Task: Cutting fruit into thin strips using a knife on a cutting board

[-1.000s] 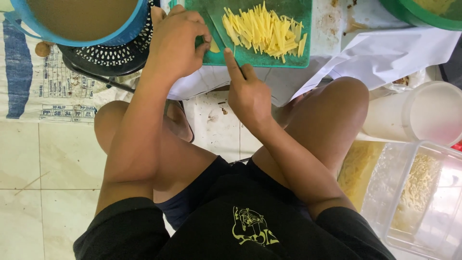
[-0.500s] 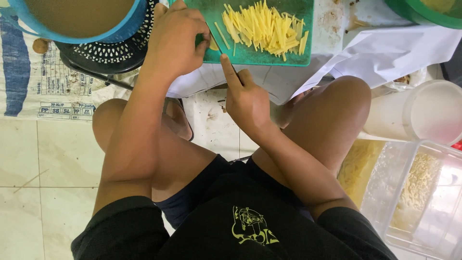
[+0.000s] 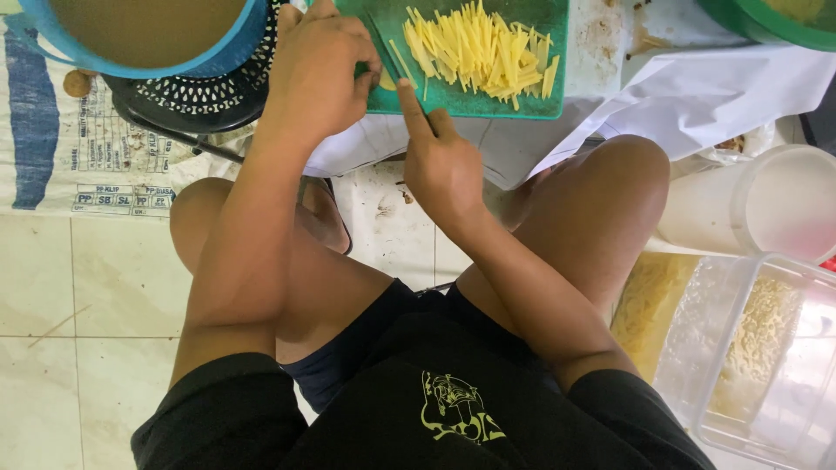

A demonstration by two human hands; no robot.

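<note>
Right hand (image 3: 442, 161) grip on knife (image 3: 383, 43), handle hidden; left hand's (image 3: 320, 70) piece barely visible.

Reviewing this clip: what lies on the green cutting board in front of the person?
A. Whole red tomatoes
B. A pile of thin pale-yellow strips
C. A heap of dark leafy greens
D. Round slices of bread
B: the green cutting board carries a heap of thin pale-yellow strips, with the left hand at its near-left edge and the right hand holding a knife beside them.
</note>
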